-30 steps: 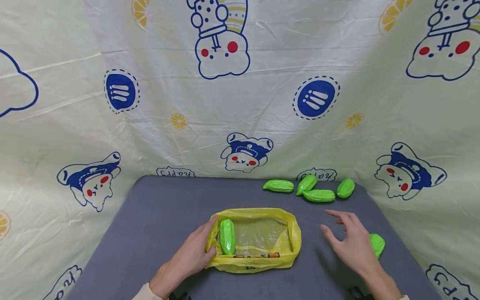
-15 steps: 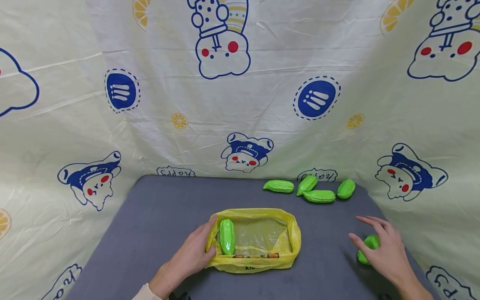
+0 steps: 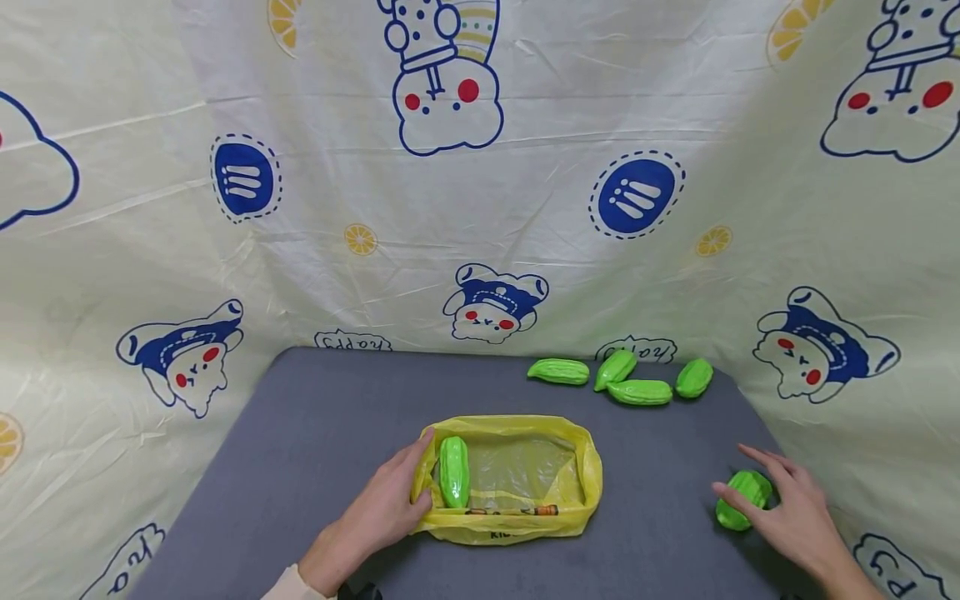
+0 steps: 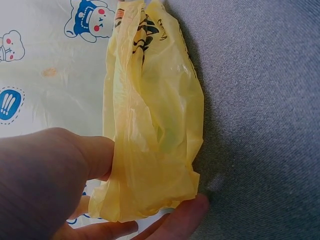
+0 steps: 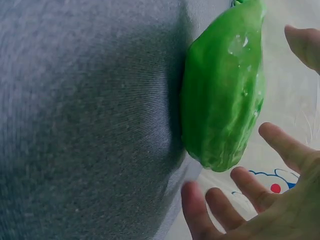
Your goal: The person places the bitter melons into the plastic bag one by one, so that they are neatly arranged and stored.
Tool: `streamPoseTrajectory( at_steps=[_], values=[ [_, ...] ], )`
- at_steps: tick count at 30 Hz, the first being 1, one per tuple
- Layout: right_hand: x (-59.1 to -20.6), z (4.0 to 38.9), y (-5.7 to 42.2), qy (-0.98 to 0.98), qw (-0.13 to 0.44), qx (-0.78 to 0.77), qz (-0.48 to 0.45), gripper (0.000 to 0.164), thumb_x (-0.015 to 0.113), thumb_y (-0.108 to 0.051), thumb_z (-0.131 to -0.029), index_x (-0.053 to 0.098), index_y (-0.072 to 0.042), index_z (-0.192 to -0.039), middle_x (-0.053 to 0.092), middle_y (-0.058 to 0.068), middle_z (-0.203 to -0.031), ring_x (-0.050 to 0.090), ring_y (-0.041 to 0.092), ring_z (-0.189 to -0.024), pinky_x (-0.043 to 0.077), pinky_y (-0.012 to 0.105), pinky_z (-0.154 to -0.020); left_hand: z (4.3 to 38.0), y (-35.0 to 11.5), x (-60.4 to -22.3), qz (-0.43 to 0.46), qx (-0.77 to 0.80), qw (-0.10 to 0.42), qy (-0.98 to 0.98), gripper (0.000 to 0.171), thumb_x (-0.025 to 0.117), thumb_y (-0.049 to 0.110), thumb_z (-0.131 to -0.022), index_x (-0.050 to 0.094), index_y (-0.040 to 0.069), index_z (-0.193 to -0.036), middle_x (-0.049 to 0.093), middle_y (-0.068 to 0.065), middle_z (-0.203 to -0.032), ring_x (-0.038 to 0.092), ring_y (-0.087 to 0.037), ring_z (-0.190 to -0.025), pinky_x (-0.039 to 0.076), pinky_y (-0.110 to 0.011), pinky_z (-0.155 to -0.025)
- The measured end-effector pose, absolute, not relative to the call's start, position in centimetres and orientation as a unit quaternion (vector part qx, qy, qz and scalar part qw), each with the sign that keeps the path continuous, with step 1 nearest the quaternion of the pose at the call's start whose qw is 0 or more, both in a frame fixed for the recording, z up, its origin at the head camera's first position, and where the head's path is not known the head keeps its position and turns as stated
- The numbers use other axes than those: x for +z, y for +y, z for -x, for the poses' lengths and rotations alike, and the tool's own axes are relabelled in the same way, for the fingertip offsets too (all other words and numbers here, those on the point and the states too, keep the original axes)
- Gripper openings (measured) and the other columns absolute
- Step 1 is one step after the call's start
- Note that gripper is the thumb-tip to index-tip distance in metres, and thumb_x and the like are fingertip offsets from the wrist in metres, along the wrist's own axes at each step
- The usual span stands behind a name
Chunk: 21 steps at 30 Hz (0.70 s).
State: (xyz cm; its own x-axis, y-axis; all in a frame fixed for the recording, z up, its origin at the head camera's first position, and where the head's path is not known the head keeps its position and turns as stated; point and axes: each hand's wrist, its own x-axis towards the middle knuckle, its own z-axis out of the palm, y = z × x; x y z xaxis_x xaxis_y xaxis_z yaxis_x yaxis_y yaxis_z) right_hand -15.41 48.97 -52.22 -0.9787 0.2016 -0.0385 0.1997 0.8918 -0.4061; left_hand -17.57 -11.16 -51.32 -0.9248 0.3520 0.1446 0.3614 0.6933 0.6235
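A yellow plastic bag [image 3: 442, 529] lies with its mouth spread wide, and inside its left end is a green ridged gourd [image 3: 454, 473]. My left hand [image 3: 386, 504] grips the bag's left edge; in the left wrist view the thumb [image 4: 97, 156] lies on one side of the plastic and fingers come round beneath. At the table's right side, my right hand [image 3: 798, 521] is spread around another green ridged gourd [image 3: 752, 486], fingers apart. The right wrist view shows that gourd [image 5: 222, 95] resting on the cloth, with the fingertips just off its near side.
Several more green gourds [image 3: 640, 392] lie along the table's back right edge. The table [image 3: 330, 425] has a dark grey cloth top. Behind and beside it hangs a pale printed curtain [image 3: 315, 167].
My right hand has moved right, from between the bag and the gourd to over the gourd, its fingers still spread. The left hand and the bag have stayed in place.
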Motion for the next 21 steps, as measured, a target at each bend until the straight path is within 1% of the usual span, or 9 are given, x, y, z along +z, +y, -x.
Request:
streamPoseTrajectory(
  at_steps=[4, 9, 16, 21],
  values=[
    [-52.41, 15.61, 49.40, -0.972, -0.023, 0.203, 0.114, 0.111, 0.068, -0.074, -0.108, 0.036, 0.009, -0.174, 0.026, 0.057, -0.166, 0.032, 0.075, -0.148, 0.036, 0.091, -0.116, 17.65, -11.10, -51.25, 0.195, -0.340, 0.010, -0.920, 0.089, 0.075, 0.000, -0.096, 0.042, 0.002, -0.179, 0.063, -0.030, -0.166, 0.067, -0.047, -0.150, 0.061, -0.062, -0.117],
    [-52.66, 15.78, 49.70, -0.970, -0.060, 0.199, 0.122, 0.114, 0.068, -0.076, -0.107, 0.035, 0.011, -0.173, 0.029, 0.059, -0.163, 0.037, 0.075, -0.146, 0.038, 0.090, -0.118, 17.71, -11.15, -51.31, 0.200, -0.336, 0.018, -0.920, 0.089, 0.075, 0.001, -0.096, 0.043, 0.002, -0.179, 0.064, -0.030, -0.165, 0.068, -0.046, -0.149, 0.061, -0.063, -0.116],
    [-52.94, 15.94, 49.80, -0.967, -0.083, 0.203, 0.132, 0.115, 0.067, -0.080, -0.106, 0.039, 0.011, -0.171, 0.040, 0.055, -0.161, 0.051, 0.069, -0.140, 0.049, 0.083, -0.113, 17.47, -11.21, -51.45, 0.195, -0.336, 0.020, -0.921, 0.090, 0.075, 0.001, -0.096, 0.042, 0.003, -0.179, 0.064, -0.029, -0.165, 0.068, -0.046, -0.149, 0.061, -0.062, -0.116],
    [-53.00, 15.98, 49.74, -0.966, -0.087, 0.203, 0.134, 0.116, 0.067, -0.080, -0.106, 0.040, 0.012, -0.170, 0.043, 0.053, -0.161, 0.054, 0.067, -0.139, 0.053, 0.079, -0.111, 17.32, -11.29, -51.38, 0.196, -0.340, 0.007, -0.920, 0.089, 0.075, 0.001, -0.098, 0.040, 0.004, -0.181, 0.062, -0.029, -0.167, 0.067, -0.048, -0.151, 0.060, -0.064, -0.117]
  ],
)
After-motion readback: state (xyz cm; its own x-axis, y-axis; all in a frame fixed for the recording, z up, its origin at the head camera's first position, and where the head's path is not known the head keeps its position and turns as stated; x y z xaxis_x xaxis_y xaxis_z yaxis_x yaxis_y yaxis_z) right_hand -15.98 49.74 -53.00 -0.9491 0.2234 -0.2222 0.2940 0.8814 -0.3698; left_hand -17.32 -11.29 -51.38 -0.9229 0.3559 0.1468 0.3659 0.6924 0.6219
